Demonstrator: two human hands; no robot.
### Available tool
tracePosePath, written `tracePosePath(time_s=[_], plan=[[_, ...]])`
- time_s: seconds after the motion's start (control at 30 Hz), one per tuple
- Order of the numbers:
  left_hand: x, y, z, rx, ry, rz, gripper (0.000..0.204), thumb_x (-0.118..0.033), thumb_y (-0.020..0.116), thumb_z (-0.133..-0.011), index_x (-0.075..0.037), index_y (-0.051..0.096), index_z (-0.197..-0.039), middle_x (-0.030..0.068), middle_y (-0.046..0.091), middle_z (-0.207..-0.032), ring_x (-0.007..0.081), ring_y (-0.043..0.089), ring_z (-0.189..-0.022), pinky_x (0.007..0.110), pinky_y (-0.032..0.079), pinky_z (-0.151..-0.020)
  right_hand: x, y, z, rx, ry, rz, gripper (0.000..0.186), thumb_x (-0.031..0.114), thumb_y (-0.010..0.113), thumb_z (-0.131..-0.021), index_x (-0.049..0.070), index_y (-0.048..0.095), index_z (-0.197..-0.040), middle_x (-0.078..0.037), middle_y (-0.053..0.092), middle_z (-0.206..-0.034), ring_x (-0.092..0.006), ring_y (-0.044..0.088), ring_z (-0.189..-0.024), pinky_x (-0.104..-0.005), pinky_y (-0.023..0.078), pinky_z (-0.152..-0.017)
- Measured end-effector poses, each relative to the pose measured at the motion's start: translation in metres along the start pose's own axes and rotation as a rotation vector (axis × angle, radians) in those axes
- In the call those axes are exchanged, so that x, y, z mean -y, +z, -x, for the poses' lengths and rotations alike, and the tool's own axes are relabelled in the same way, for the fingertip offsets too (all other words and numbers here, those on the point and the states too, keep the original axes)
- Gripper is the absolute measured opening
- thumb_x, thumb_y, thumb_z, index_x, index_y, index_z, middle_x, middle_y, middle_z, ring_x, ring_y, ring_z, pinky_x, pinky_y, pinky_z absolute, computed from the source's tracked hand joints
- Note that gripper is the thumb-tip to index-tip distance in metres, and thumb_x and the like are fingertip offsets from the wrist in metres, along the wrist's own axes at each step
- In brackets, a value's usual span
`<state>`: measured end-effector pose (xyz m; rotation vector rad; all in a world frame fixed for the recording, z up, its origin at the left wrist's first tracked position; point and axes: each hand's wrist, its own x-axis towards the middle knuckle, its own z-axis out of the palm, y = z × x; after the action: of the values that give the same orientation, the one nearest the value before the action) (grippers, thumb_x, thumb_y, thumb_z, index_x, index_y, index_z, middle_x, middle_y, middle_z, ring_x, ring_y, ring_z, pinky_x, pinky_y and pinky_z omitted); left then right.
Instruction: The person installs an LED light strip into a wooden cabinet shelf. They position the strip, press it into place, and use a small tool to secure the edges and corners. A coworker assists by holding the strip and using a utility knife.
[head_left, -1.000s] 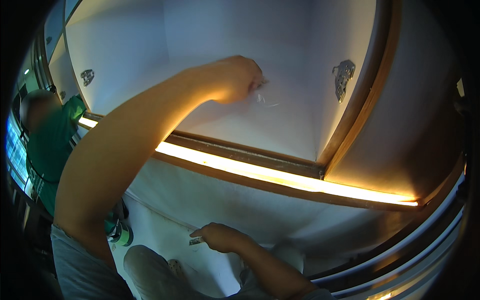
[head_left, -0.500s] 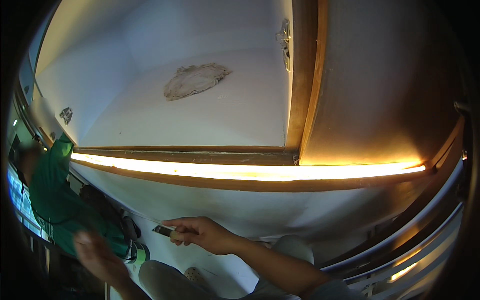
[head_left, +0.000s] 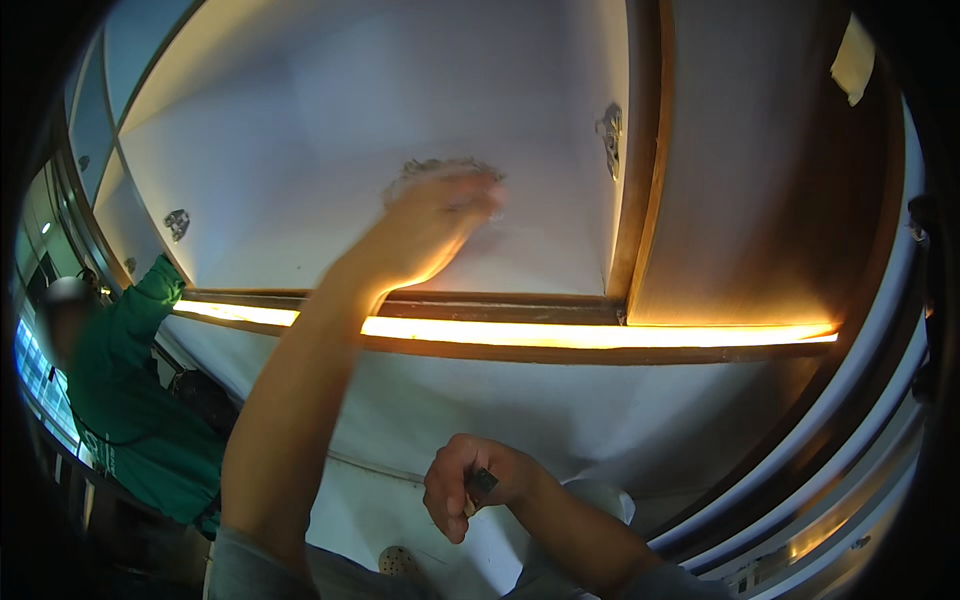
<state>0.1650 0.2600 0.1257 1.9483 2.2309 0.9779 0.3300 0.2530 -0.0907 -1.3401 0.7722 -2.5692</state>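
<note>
My left hand (head_left: 437,218) is raised to the white ceiling panel (head_left: 300,150) and rests against a rough grey patch (head_left: 445,168) on it. The hand is blurred, so anything under its fingers stays hidden. My right hand (head_left: 470,490) is low, in front of my chest, its fingers curled round a small dark tool (head_left: 481,484) with a short flat end. My left forearm runs up from the lower left edge across a glowing light strip (head_left: 600,334).
Two more grey patches mark the ceiling, one by the wooden trim (head_left: 610,135) and one at far left (head_left: 177,223). A brown panel (head_left: 760,200) lies right of the trim. Another person in a green top (head_left: 130,410) stands at left, arm raised.
My left hand rose from the lower left up to the grey patch on the ceiling. My right hand drew in and curled tighter on the small tool. The view shifted slightly.
</note>
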Motion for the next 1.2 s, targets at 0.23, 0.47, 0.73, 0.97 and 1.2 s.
tracePosePath(time_s=[0.23, 0.47, 0.73, 0.97, 1.2], plan=[[-0.008, 0.009, 0.012, 0.198, -0.081, 0.171, 0.070, -0.057, 0.049, -0.110, 0.005, 0.072, -0.132, 0.0202, 0.074, -0.132, 0.0318, 0.069, -0.122, 0.038, 0.050, -0.109, -0.016, 0.001, -0.017, 0.054, 0.065, 0.004, 0.011, 0.003, 0.075, -0.095, 0.003, 0.075, -0.106, -0.014, 0.077, -0.095, -0.0230, 0.076, -0.086, -0.0337, 0.058, -0.074], [-0.018, -0.077, 0.134, 0.058, -0.102, 0.609, 0.043, -0.030, 0.059, -0.111, 0.008, 0.074, -0.126, 0.0223, 0.079, -0.109, 0.0305, 0.077, -0.105, 0.043, 0.058, -0.103, -0.007, 0.027, -0.018, 0.078, 0.045, -0.012, 0.016, 0.015, 0.074, -0.101, 0.003, 0.073, -0.111, -0.012, 0.070, -0.102, -0.0245, 0.073, -0.086, -0.0349, 0.057, -0.072], [-0.015, -0.017, 0.212, 0.201, -0.286, 0.727, 0.042, -0.026, 0.065, -0.109, 0.004, 0.069, -0.138, 0.0130, 0.078, -0.114, 0.0198, 0.073, -0.106, 0.036, 0.056, -0.100, -0.044, 0.005, -0.037, -0.255, -0.089, -0.196, 0.024, 0.018, 0.061, -0.111, 0.010, 0.061, -0.134, -0.002, 0.063, -0.110, -0.0139, 0.068, -0.092, -0.0286, 0.058, -0.082], [-0.015, -0.016, 0.193, 0.182, -0.378, 0.936, 0.031, -0.029, 0.066, -0.108, 0.002, 0.072, -0.110, 0.0142, 0.076, -0.107, 0.0185, 0.073, -0.090, 0.033, 0.060, -0.084, -0.041, 0.005, -0.033, -0.315, -0.140, -0.191, 0.036, 0.013, 0.060, -0.111, 0.005, 0.054, -0.145, -0.004, 0.066, -0.117, -0.0168, 0.070, -0.104, -0.0309, 0.059, -0.090], [-0.005, -0.027, 0.009, -0.071, -0.153, 0.241, 0.031, -0.027, 0.061, -0.108, -0.002, 0.068, -0.125, 0.0072, 0.072, -0.101, 0.0172, 0.066, -0.091, 0.032, 0.052, -0.084, -0.053, -0.018, -0.032, -0.510, 0.212, 0.157, 0.030, 0.010, 0.063, -0.109, 0.004, 0.062, -0.139, -0.006, 0.067, -0.111, -0.0187, 0.070, -0.102, -0.0360, 0.057, -0.089]])
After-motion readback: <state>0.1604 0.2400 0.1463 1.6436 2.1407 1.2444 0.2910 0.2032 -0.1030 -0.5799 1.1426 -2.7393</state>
